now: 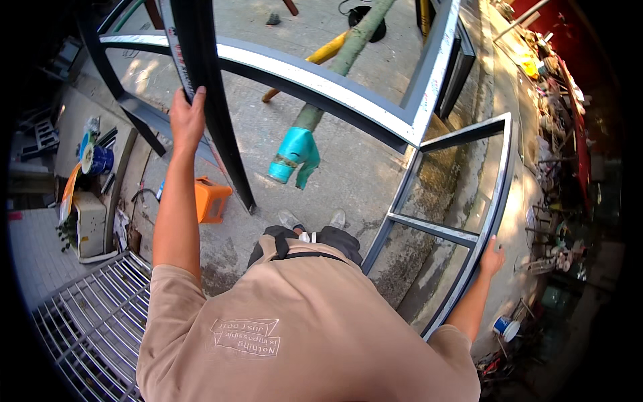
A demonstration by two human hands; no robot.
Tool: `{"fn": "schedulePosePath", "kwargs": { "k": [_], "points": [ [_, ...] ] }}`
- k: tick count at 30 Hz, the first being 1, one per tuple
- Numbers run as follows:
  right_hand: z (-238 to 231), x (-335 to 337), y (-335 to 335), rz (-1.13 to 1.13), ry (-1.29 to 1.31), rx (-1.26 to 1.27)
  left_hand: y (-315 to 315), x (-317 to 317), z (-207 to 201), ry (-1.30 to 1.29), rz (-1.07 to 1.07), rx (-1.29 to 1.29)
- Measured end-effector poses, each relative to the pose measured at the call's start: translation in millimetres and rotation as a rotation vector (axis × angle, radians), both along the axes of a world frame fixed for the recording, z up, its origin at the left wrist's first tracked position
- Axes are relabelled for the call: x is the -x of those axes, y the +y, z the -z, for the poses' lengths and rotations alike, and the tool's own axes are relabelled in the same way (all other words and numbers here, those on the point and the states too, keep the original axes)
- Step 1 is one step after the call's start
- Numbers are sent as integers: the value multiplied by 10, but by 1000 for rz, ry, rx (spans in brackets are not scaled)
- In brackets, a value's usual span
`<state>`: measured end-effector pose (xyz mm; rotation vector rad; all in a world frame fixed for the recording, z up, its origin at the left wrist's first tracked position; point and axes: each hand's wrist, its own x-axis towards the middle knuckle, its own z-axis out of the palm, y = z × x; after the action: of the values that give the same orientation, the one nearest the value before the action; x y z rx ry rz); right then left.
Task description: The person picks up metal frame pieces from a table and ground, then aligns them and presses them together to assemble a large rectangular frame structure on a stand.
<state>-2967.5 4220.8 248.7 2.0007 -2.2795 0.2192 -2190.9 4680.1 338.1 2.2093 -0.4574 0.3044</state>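
My left hand (187, 120) is closed round the edge of a dark upright metal profile (216, 100), thumb on the near face. The profile's lower end comes down near the floor, left of my feet. Out to the right, my right hand (492, 258) grips the outer edge of a grey metal window frame (439, 230) with a crossbar; some of its fingers are hidden behind the edge. That part meets a larger frame (321, 82), whose white-faced rail spans the space before me. Both my arms are spread wide.
A greenish pole (358, 43), its near end wrapped in turquoise material (295, 157), slants below the rail. An orange stool (211, 199) stands left of my feet. Metal grating (94, 328) lies lower left, a blue bucket (98, 160) beyond. Clutter lines the right side, including a white bucket (508, 328).
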Motion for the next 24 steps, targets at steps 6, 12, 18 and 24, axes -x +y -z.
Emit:
{"fn": "schedulePosePath", "kwargs": {
  "k": [6, 12, 18, 24],
  "points": [
    [-563, -1002, 200, -341, -149, 305, 427, 529, 100, -101, -149, 135],
    [-1342, -2844, 425, -741, -440, 357, 1061, 914, -174, -151, -500, 362],
    [-2046, -4636, 1116, -1383, -708, 397, 1995, 951, -352, -222, -710, 554],
    [-2460, -5766, 2247, -1828, -684, 436, 2901, 1101, -669, -292, -799, 539]
  ]
}}
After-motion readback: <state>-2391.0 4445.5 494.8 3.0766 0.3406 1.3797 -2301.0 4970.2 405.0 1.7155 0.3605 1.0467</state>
